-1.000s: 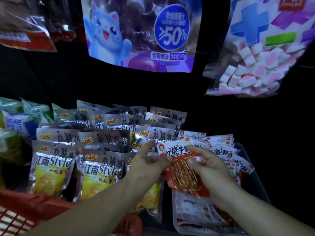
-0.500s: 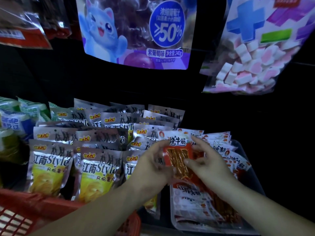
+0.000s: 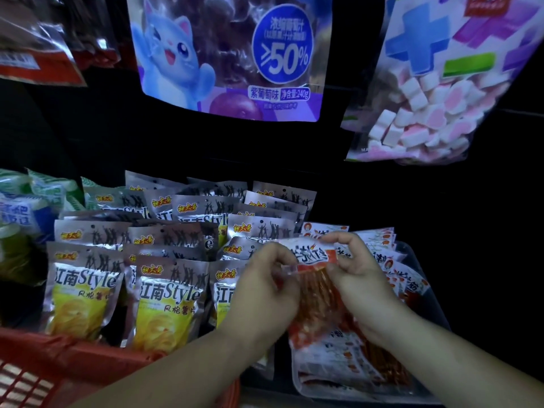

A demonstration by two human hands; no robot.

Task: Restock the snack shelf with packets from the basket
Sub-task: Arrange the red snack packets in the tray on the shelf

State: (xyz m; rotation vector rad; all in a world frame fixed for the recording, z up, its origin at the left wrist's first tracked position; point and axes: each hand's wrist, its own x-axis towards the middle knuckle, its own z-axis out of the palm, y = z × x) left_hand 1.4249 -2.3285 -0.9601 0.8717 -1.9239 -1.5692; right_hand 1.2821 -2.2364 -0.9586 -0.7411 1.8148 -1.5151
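My left hand (image 3: 265, 287): fingers curled, pinching the red snack packet (image 3: 315, 287) at its left edge; my right hand (image 3: 360, 279): gripping its top right corner.

— Front left?
— Basket (image 3: 44, 363), with chip packets (image 3: 164, 290) standing in rows just behind it.
— Right of those?
— Tray (image 3: 432, 307), strip-snack packets (image 3: 379, 251) stacked inside; single packet (image 3: 316, 256) over its near end, pinched between left hand (image 3: 265, 290) and right hand (image 3: 359, 278).
— Higher up?
— Grape-sweets bag (image 3: 229, 54) hanging above the chips, marshmallow bag (image 3: 441, 98) to its right, over the tray
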